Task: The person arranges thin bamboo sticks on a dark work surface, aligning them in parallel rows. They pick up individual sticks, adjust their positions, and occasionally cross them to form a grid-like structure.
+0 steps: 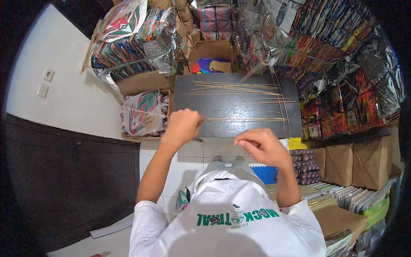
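Observation:
My left hand [185,126] is closed in a fist above the front left edge of a dark low table [188,103]. A thin pale stick [156,114] juts out from its left side, gripped in the fingers. To the right, my right hand [262,144] hovers over the table's front edge, thumb and fingers drawn together in a pinch; whatever lies between them is too small to make out. Several thin bamboo sticks [233,87] lie crosswise on the far part of the tabletop. More bamboo sticks [252,119] lie nearer, just beyond my hands.
Left of the table stands an open cardboard box [168,99] with a red and green patterned sheet [143,113] on top. Tall wrapped bundles of folded sheets [124,51] rise behind it. Packed stacks [359,100] and brown parcels [370,162] crowd the right side.

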A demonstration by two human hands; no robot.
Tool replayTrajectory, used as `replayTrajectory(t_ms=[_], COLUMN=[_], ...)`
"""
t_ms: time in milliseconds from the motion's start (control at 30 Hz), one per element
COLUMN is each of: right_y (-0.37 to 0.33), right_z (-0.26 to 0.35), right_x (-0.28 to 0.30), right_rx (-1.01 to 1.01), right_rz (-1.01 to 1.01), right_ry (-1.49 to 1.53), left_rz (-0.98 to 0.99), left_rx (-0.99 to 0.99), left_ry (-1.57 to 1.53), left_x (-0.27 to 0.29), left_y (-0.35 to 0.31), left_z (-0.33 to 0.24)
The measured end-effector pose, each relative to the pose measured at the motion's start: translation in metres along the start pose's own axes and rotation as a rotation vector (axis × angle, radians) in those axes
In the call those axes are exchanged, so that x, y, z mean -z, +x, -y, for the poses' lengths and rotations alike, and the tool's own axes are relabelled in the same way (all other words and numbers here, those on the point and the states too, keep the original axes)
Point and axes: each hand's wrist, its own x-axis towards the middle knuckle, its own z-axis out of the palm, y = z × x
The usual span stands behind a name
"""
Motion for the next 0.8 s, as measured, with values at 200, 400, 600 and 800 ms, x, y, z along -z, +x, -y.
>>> replayTrajectory(t_ms=[200,400,600,800], right_y=[0.001,-0.021,-0.110,-0.210], right_z=[0.021,-0.048,-0.168,-0.251], right_x=[0.061,0.098,0.107,0.086], right_rx=[-0.142,-0.287,-0.546,-1.120], right_rz=[-0.153,-0.384,-0.179,0.047], right_ry=[-0.344,-0.328,-0.295,-0.311], left_rz=[0.344,0.399,0.102,0.007], left_rx=[-0.194,-0.305,-0.158,0.007], left_ry=[0.229,-0.095,-0.481,-0.546], left_x=[-0.016,0.002,0.021,0.045], left_y=[-0.017,-0.027,-0.030,-0.037], left_z=[0.002,0.019,0.066,0.089])
